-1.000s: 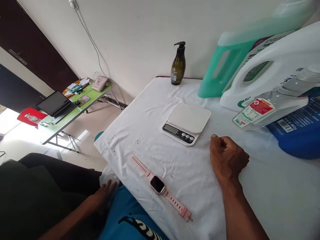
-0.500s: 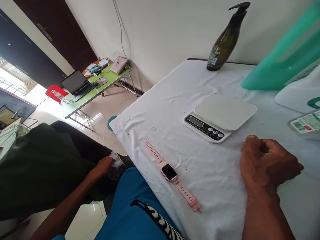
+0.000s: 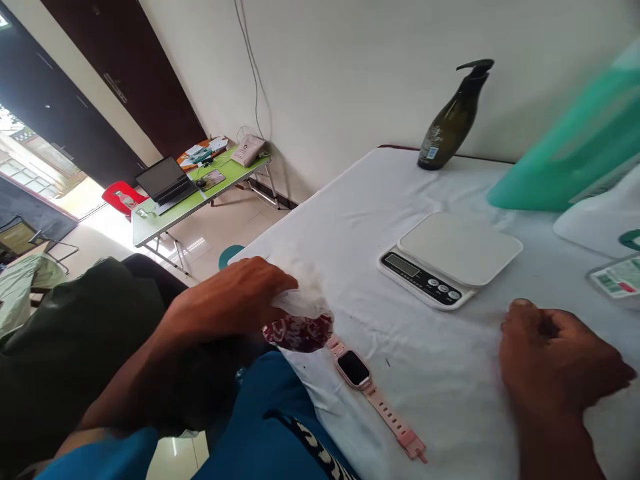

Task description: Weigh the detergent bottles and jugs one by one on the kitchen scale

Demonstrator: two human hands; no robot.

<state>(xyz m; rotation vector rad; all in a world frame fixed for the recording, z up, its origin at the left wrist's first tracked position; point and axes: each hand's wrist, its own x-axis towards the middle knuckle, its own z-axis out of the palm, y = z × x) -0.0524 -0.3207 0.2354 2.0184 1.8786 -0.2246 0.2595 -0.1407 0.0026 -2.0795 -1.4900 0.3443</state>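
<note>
Clear plastic bag (image 3: pixel 300 320), crumpled, holding dark red contents; sits left of centre in the frame, at the near edge of the table, pinched at its upper part by the left hand (image 3: pixel 235 297), whose fingers are pressed together around the plastic. The bag's lower end overlaps one strap end of a pink smartwatch (image 3: pixel 353 368), which lies flat and unbuckled on the white tablecloth (image 3: pixel 350 233), running diagonally toward the lower centre of the frame, dark face up.

Right hand (image 3: pixel 555 360): lower right of the frame, resting on the cloth, fingers curled loosely into the palm, holding nothing that shows.

White digital kitchen scale (image 3: pixel 450 259): right of centre, just above the right hand, platform bare, display and buttons facing the near edge.

Dark olive pump bottle (image 3: pixel 453 120): upper right, upright, at the far edge of the table by the wall.

Green translucent jug (image 3: pixel 575 153): right edge, blurred, partly cut off.

Green folding table (image 3: pixel 190 197): upper left, well apart, bearing an open laptop (image 3: pixel 165 180).
</note>
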